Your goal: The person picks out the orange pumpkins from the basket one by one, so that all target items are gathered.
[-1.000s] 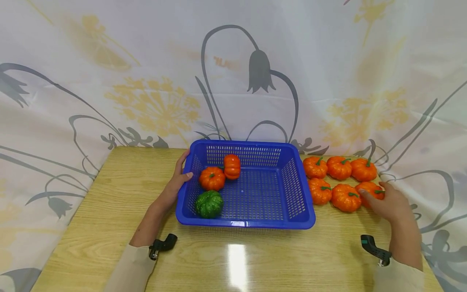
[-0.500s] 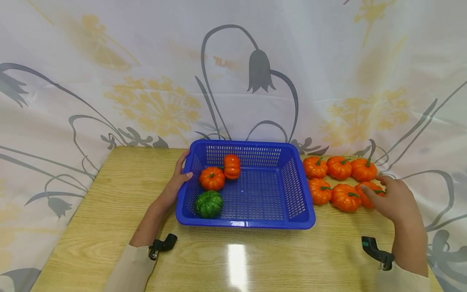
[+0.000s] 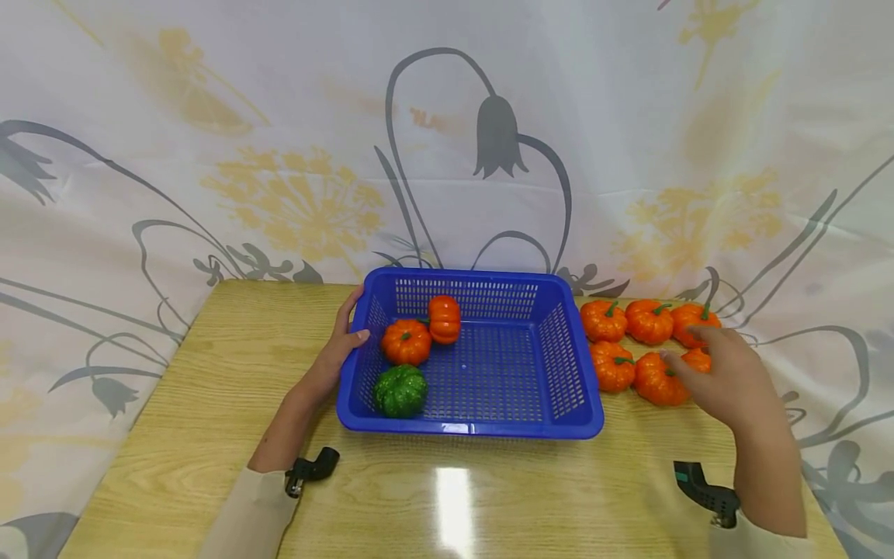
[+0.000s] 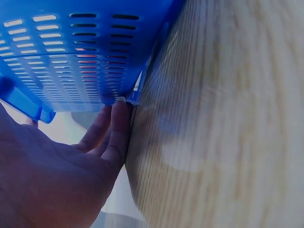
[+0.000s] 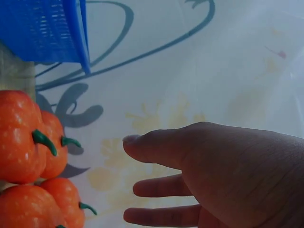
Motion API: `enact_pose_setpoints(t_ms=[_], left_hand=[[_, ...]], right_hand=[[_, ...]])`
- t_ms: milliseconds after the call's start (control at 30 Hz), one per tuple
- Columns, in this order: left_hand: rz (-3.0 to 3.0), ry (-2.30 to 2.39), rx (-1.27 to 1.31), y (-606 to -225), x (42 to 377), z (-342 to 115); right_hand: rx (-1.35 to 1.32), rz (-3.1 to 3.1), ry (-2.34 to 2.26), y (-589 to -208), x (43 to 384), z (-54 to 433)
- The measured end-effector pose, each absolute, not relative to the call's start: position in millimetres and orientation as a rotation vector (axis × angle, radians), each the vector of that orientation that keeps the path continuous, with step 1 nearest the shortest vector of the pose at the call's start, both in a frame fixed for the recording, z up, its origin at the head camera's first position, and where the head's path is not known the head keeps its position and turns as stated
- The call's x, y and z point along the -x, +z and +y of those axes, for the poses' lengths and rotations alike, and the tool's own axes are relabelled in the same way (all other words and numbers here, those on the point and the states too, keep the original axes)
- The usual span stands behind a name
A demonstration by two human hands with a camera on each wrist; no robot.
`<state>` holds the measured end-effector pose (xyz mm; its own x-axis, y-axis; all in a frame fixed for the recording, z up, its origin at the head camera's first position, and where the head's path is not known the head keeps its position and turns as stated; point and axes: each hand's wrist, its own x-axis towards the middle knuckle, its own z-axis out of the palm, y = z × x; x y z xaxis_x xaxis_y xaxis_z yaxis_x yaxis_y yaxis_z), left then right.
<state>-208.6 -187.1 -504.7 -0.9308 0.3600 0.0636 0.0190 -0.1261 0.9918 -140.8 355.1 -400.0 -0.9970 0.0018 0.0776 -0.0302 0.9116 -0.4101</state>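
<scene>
My left hand grips the left side of a blue plastic basket, thumb over the rim. In the left wrist view, its fingers touch the slotted wall low down, near the table. Inside the basket, on the left, lie a green pumpkin, an orange pumpkin and a redder one tipped on its side. Over the right end of two rows of orange pumpkins hovers my right hand, fingers spread and holding nothing. It partly hides the front-row end pumpkin.
The rows of pumpkins stand close beside the basket's right wall. A wood-grain table carries everything, and a floral cloth hangs behind its back edge. Each wrist wears a black camera mount.
My right hand was at the front-row end pumpkin, drew back slightly right, then rose and shifted left above the pumpkins. The left hand, basket and pumpkins have not moved.
</scene>
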Motion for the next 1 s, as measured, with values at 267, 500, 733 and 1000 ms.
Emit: enact_pose_setpoints(t_ms=[267,500,733,1000], left_hand=[[1.890,2.174,-0.448,-504,208,-187],[1.888,2.175,-0.453,-506,208,-187],[1.884,2.171,-0.451,-507,208,-186],[1.901,2.159,-0.431,-504,208,-187]], right_hand=[[-0.132,-3.032,0.622,-399,141,323],[-0.199,-2.984,0.638,-401,139,297],[-0.250,-2.869,0.666,-407,140,273],[-0.295,-2.790,0.728,-409,143,254]])
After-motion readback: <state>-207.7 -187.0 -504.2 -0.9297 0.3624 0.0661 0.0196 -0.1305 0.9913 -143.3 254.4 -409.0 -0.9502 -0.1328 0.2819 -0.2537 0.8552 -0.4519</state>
